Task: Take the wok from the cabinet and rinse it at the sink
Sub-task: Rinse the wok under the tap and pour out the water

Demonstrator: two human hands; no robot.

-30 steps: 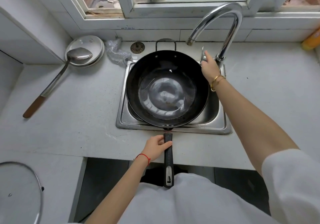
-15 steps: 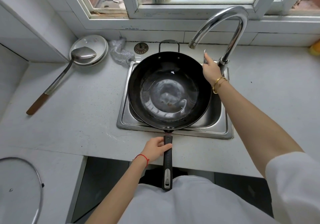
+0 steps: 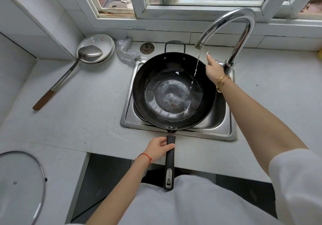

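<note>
Over the steel sink (image 3: 224,130) at frame centre, round black wok (image 3: 174,90) glossy with water, left hand (image 3: 159,148) wrapped around its ribbed handle, right hand (image 3: 213,70) at the chrome faucet (image 3: 233,33), its grip hidden, thin stream (image 3: 196,68) falling.

**Count of things at the sink**

One black wok (image 3: 174,92) sits over one steel sink (image 3: 224,129), and the wok has two handles: one long black handle (image 3: 169,162) and one small loop handle (image 3: 174,45). One curved faucet (image 3: 233,33) lets out one thin stream of water (image 3: 196,68). Two hands show: one left hand (image 3: 157,149) and one right hand (image 3: 214,71). The counter (image 3: 78,106) bears one ladle (image 3: 69,73), two stacked plates (image 3: 97,48), one metal scrubber (image 3: 127,53), one sink strainer (image 3: 147,48) and one glass lid (image 3: 20,188). One red string (image 3: 146,157) circles the left wrist; two gold bracelets (image 3: 222,83) circle the right.
</note>
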